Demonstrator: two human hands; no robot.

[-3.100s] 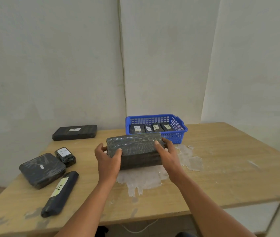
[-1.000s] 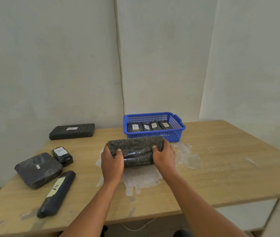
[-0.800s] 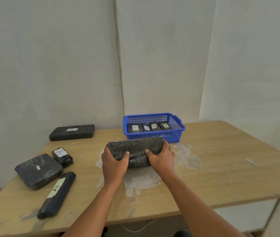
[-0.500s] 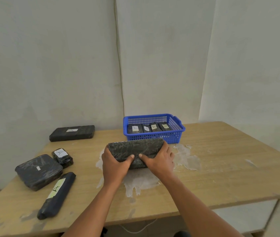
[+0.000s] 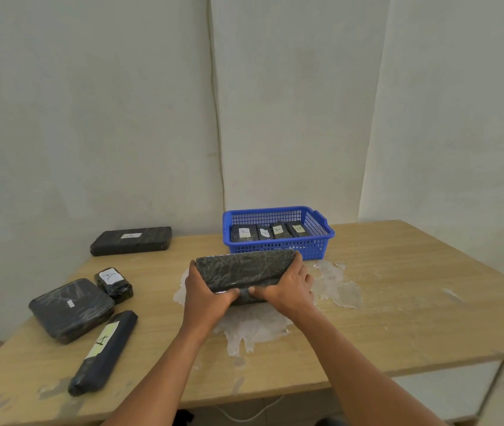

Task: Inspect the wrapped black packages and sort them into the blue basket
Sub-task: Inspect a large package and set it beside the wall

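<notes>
A person's left hand (image 5: 206,295) and right hand (image 5: 287,289) grip a large wrapped black package (image 5: 244,270) from either end, fingers curled over its far edge and thumbs meeting along the near one, holding it tilted just above the wooden table (image 5: 413,302), in front of the blue basket (image 5: 318,241). The face turned to the camera shows crinkled clear film and no label, so the inspection is probably best finished by rolling the package slowly to each remaining side with both grips firm, since slick wrap may slip. Four smaller packages stand in a row inside the basket, each with a pale tag bearing a handwritten "A". To the left lie a long flat package (image 5: 130,240) whose tag is too small to read, a small bundle (image 5: 114,284) marked "A", a square package (image 5: 70,309) with a tiny sticker, and a rolled package (image 5: 103,352) with a yellowish "A" strip.
</notes>
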